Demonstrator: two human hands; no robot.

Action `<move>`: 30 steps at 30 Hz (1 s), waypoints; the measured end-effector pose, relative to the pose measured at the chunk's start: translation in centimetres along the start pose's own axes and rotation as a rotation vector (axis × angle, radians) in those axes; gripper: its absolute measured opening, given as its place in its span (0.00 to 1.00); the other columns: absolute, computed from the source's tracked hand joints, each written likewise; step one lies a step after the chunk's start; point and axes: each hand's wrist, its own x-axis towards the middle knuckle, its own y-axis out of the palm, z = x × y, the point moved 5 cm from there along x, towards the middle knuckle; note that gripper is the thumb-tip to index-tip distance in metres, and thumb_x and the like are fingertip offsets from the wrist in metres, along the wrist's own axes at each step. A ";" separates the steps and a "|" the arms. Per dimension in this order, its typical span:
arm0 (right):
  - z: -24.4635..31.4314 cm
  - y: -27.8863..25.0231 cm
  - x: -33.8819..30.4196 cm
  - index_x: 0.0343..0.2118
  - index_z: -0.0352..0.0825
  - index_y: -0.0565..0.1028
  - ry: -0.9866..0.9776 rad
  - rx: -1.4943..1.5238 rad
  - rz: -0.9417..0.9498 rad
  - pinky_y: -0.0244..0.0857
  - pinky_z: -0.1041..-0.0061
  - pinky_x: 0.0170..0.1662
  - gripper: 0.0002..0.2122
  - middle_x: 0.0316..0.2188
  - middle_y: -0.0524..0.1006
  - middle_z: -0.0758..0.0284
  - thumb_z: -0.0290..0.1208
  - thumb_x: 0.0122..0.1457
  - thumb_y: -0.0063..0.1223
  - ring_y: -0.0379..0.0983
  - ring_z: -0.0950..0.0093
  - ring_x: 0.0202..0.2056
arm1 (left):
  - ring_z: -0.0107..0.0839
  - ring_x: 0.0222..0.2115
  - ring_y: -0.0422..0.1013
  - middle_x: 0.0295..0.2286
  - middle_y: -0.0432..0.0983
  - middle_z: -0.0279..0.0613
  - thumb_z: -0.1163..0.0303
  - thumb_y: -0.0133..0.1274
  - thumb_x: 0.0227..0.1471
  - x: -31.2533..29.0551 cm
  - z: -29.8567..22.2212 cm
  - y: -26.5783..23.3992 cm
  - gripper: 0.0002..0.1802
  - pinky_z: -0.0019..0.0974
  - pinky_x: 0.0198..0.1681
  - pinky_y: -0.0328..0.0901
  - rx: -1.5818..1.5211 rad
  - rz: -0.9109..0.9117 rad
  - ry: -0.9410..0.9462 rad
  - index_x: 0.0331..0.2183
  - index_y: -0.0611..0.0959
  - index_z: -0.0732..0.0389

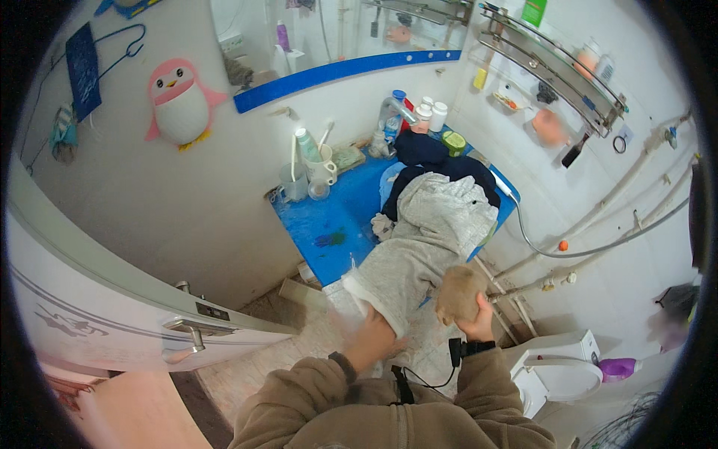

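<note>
Across the blue surface [303, 224], a grey garment [410, 251] is lying, its near end hanging over the near edge. The left hand [372, 343] is touching that end; cloth is partly hiding its fingers, so I cannot tell whether they are grasping. The right hand [476, 322] is gripping a tan pad [458, 293], fingers curled about its near right side. Beyond the garment, dark clothes [432, 152] are partly covering a pale blue basin [387, 180]. At far left, a grey cup [295, 185] is holding a white stick [294, 153], and a mug [319, 169] a green tube [306, 144] and a toothbrush [326, 134]. Bottles [439, 117] and a green tub [453, 142] are standing at the far corner.
</note>
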 end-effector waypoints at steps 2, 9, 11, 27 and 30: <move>1.3 -1.9 -2.6 0.58 0.33 0.61 -0.100 0.061 0.027 0.55 0.59 0.59 0.26 0.57 0.65 0.61 0.41 0.59 0.46 0.62 0.61 0.57 | 0.50 0.52 0.62 0.51 0.67 0.53 0.45 0.47 0.52 1.2 0.1 -0.7 0.34 0.48 0.57 0.54 -0.205 0.176 -0.198 0.49 0.74 0.64; 8.5 -3.3 -6.9 0.58 0.36 0.62 -0.329 0.009 -0.178 0.57 0.58 0.58 0.30 0.55 0.68 0.62 0.42 0.53 0.55 0.63 0.60 0.56 | 0.43 0.52 0.66 0.50 0.70 0.48 0.56 0.41 0.60 5.4 2.8 -9.8 0.25 0.47 0.57 0.56 -2.341 -0.220 -0.168 0.51 0.71 0.65; 9.7 -1.9 -7.1 0.60 0.36 0.59 -0.351 -0.107 -0.158 0.57 0.61 0.58 0.34 0.55 0.66 0.62 0.39 0.50 0.58 0.62 0.62 0.56 | 0.45 0.54 0.62 0.52 0.66 0.49 0.56 0.40 0.60 3.2 3.2 -8.7 0.28 0.49 0.59 0.54 -2.387 -0.167 -0.300 0.55 0.65 0.65; -8.6 13.8 1.5 0.52 0.51 0.67 -0.663 -2.150 0.168 0.55 0.58 0.44 0.32 0.41 0.67 0.58 0.37 0.38 0.64 0.64 0.56 0.44 | 0.41 0.53 0.61 0.55 0.61 0.41 0.43 0.31 0.61 -3.9 4.5 7.9 0.34 0.49 0.55 0.57 -2.470 -0.176 -0.673 0.59 0.60 0.55; -8.4 14.3 5.1 0.52 0.50 0.68 -0.595 -2.146 0.241 0.56 0.58 0.44 0.32 0.40 0.67 0.58 0.38 0.39 0.64 0.64 0.55 0.44 | 0.40 0.55 0.59 0.56 0.61 0.40 0.44 0.32 0.62 -3.1 4.1 8.3 0.32 0.49 0.55 0.57 -2.575 -0.180 -0.626 0.59 0.58 0.54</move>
